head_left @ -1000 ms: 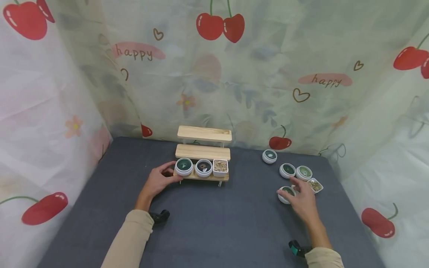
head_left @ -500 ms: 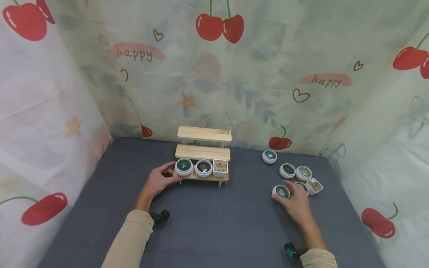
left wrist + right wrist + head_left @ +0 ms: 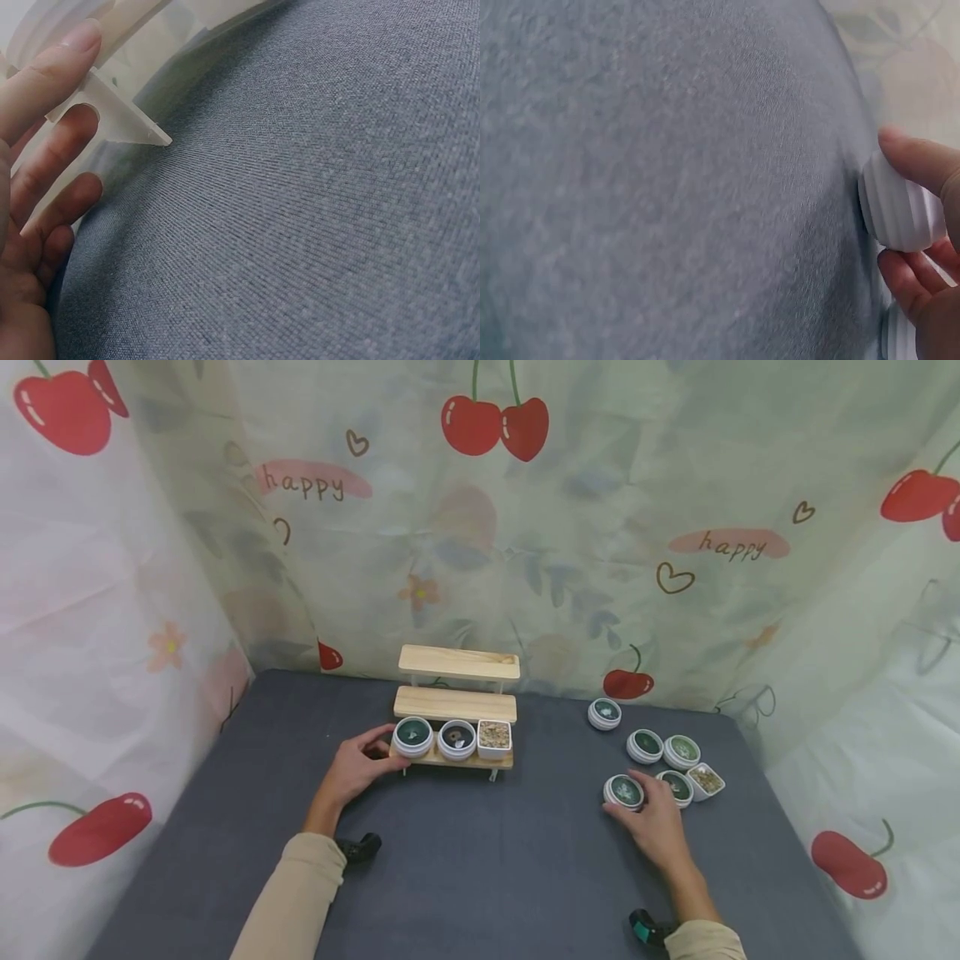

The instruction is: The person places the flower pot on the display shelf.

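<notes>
A wooden three-step display stand (image 3: 456, 702) stands at the back of the table, with a row of small pots on its lowest step: a round white pot with dark green top (image 3: 412, 737), one with a dark top (image 3: 457, 740), and a square white pot of pebbles (image 3: 494, 738). My left hand (image 3: 362, 763) grips the left end of that step, thumb (image 3: 52, 79) along its front edge near a clear leg (image 3: 127, 120). Between thumb and fingers my right hand (image 3: 657, 818) pinches a ribbed round white pot (image 3: 904, 202) with green top, low over the cloth.
Several more pots stand on the right: a lone one (image 3: 604, 714) at the back, a dark green one (image 3: 644, 746), a pale green one (image 3: 682, 750), another round one (image 3: 677, 787) and a square one (image 3: 706, 782). Behind the dark cloth (image 3: 480, 868) hangs a cherry-print curtain (image 3: 570, 568).
My right hand has moved the round green-topped pot a little left, away from the other pots; the pot behind it now shows. My left hand stays at the stand.
</notes>
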The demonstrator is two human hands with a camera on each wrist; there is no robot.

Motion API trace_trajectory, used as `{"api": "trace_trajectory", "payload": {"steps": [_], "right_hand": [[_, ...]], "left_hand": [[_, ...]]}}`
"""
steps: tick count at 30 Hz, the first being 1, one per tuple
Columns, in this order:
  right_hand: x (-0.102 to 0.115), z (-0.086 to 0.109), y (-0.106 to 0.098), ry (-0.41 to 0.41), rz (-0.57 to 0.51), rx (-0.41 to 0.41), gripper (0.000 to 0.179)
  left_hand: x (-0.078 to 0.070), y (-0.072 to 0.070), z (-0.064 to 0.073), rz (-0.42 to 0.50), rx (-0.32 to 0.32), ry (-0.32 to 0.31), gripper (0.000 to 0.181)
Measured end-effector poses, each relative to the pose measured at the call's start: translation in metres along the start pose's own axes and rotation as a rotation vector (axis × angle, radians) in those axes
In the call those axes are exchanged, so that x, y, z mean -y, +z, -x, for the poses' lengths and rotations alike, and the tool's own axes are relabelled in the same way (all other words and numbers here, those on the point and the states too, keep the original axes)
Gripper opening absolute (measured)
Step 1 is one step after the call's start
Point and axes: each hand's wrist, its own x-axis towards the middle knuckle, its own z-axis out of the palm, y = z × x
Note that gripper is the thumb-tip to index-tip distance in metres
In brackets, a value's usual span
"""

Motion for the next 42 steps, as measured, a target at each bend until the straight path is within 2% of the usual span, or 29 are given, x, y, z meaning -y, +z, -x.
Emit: {"api": "trace_trajectory", "payload": {"steps": [9, 15, 23, 32, 42], "right_hand": [[0.022, -0.010, 0.001, 0.029, -0.039, 0.006, 0.079], [0.043, -0.021, 0.002, 0.026, -0.109, 0.013, 0.076], [0.083, -0.040, 0.008, -0.016, -0.217, 0.027, 0.073], [0.130, -0.055, 0.016, -0.066, -0.344, 0.083, 0.071], [0.183, -0.071, 0.042, -0.157, -0.487, 0.108, 0.073]], "left_hand": [[0.000, -0.001, -0.001, 0.005, -0.003, 0.004, 0.082], [0.001, 0.001, -0.001, 0.007, 0.004, 0.013, 0.082], [-0.001, 0.000, 0.000, 0.013, -0.007, 0.002, 0.081], [-0.001, 0.001, -0.002, 0.008, -0.006, -0.006, 0.080], [0.000, 0.001, -0.002, 0.016, -0.013, 0.016, 0.078]]}}
